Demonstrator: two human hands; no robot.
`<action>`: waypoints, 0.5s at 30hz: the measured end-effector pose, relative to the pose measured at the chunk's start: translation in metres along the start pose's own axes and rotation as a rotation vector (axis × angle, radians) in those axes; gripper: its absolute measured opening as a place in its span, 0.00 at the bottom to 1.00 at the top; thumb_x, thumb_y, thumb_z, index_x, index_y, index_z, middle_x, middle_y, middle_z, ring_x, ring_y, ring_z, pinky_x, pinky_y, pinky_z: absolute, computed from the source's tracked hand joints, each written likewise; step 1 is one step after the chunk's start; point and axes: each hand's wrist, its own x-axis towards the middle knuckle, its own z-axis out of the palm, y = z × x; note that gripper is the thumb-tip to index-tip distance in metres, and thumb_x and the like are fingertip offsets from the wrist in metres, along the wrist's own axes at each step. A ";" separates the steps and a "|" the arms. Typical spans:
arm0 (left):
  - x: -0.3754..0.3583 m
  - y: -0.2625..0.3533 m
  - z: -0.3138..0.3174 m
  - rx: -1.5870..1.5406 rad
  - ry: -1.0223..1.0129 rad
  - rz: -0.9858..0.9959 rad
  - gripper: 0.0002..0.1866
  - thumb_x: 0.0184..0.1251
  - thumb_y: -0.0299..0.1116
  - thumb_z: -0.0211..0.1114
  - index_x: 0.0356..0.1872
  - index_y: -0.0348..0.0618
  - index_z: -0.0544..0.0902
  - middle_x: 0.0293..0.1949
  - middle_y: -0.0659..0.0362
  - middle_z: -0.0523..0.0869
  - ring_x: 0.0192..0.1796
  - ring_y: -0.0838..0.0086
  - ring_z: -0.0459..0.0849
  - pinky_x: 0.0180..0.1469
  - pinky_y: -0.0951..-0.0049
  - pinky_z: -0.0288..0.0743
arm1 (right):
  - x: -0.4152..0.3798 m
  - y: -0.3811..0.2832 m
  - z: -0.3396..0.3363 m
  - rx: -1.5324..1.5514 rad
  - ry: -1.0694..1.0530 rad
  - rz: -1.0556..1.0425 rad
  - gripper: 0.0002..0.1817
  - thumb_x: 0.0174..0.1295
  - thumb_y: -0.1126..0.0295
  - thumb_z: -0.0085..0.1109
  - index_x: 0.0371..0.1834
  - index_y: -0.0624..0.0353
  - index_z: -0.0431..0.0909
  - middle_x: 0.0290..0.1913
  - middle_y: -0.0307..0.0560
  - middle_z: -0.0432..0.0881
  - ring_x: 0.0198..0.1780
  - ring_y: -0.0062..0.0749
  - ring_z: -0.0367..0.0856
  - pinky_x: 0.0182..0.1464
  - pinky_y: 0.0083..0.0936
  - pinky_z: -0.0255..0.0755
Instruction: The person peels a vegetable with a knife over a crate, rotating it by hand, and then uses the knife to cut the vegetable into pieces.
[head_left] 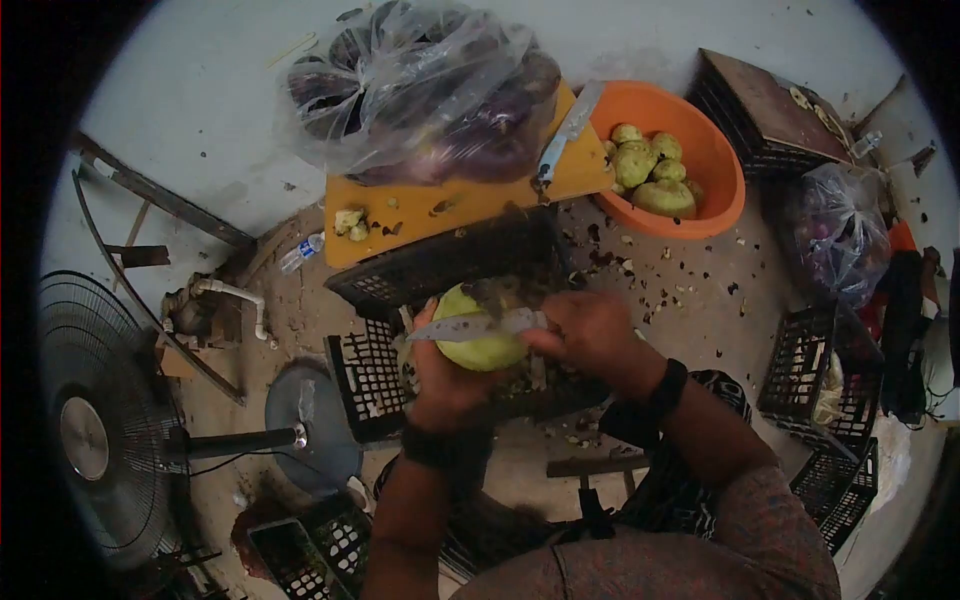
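Observation:
My left hand cups a large, round, pale green vegetable from its left and lower side. Dark brown skin shows on its upper right part, while the rest looks peeled; its exact kind I cannot make out. In my right hand is the handle of a knife, its broad blade lying across the front of the vegetable and pointing left. Both hands are above a black plastic crate, which has peelings in it. The fingers of my left hand are partly hidden behind the vegetable.
Behind the crate, a yellow board carries a clear plastic bag of dark purple vegetables and another knife. An orange tub holds several peeled pieces. A standing fan is at left; black crates stand at right.

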 end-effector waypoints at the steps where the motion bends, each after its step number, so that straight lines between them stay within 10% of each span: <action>1: -0.002 0.000 0.000 0.000 0.001 0.000 0.33 0.60 0.65 0.40 0.56 0.53 0.73 0.54 0.54 0.77 0.55 0.57 0.74 0.53 0.48 0.67 | 0.000 -0.001 -0.001 0.009 -0.018 0.026 0.19 0.54 0.51 0.61 0.21 0.56 0.74 0.20 0.47 0.77 0.22 0.43 0.78 0.25 0.38 0.69; 15: 0.005 -0.012 -0.018 0.115 0.033 0.426 0.26 0.65 0.56 0.42 0.54 0.49 0.72 0.51 0.55 0.77 0.54 0.59 0.76 0.57 0.50 0.67 | -0.001 -0.013 0.010 0.526 -0.118 0.499 0.23 0.62 0.51 0.50 0.21 0.60 0.76 0.20 0.56 0.75 0.25 0.54 0.76 0.28 0.42 0.68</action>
